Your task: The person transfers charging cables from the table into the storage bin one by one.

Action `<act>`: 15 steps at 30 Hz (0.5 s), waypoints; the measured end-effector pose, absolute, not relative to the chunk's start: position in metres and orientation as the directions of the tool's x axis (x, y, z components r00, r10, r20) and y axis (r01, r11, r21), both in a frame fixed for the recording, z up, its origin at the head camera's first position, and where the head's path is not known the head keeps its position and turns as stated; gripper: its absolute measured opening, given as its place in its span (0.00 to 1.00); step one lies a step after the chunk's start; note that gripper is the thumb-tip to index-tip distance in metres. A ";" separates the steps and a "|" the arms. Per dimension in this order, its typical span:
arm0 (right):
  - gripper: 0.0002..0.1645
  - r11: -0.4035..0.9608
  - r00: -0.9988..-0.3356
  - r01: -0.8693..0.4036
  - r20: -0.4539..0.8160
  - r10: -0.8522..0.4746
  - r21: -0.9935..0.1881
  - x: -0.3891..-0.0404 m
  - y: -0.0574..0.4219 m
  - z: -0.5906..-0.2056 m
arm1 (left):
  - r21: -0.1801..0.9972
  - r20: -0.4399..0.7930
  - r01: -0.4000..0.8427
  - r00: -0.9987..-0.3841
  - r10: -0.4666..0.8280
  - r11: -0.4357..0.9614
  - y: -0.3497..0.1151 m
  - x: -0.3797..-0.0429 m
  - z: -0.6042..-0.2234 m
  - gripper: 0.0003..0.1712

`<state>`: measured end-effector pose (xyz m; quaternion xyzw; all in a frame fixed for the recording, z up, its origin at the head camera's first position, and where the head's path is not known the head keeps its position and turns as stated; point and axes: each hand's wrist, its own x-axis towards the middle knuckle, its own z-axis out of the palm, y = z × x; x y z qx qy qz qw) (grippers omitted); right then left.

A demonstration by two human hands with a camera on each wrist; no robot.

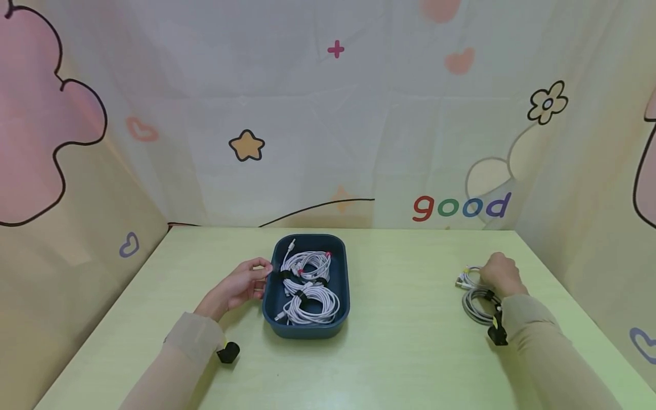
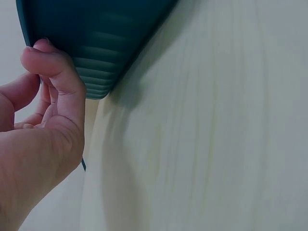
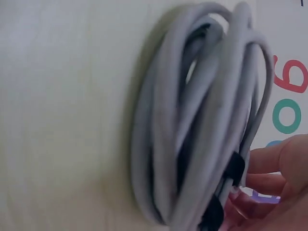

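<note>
Tabletop (image 1: 405, 302) stretches between left grip (image 1: 241, 286), pinching tray edge (image 1: 307, 331), and right grip (image 1: 502, 275), seemingly holding grey cable (image 3: 166, 110)

"Colours?"
"I see a dark blue box (image 1: 306, 331), white cables (image 1: 326, 299) and a grey cable (image 3: 164, 120) with black ties (image 3: 234, 168)."
"And the bench (image 1: 405, 341)?"
"Pale yellow-green; faintly streaked, I think, though my left wrist view is dim."

Bin (image 1: 306, 331), dark blue, rounded-rectangular, open-topped, upright on the tabletop (image 1: 400, 319). White cables (image 1: 330, 304), coiled, black-strapped, lying inside. Grey cable (image 1: 468, 307), coiled, black-strapped, at the right hand (image 1: 503, 274).
</note>
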<state>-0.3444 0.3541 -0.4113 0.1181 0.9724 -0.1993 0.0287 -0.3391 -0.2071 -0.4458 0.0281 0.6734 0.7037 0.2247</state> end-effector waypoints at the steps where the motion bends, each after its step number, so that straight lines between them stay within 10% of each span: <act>1: 0.09 0.888 -0.970 0.244 -0.100 0.222 -0.391 -0.344 0.355 -0.412 | 0.960 -0.264 -0.279 -0.897 0.355 0.009 -0.207 -0.339 -0.446 0.08; 15: 0.20 0.878 -0.990 0.108 0.026 0.136 -0.466 -0.341 0.362 -0.401 | 0.960 -0.268 -0.280 -0.899 0.348 0.015 -0.207 -0.339 -0.445 0.09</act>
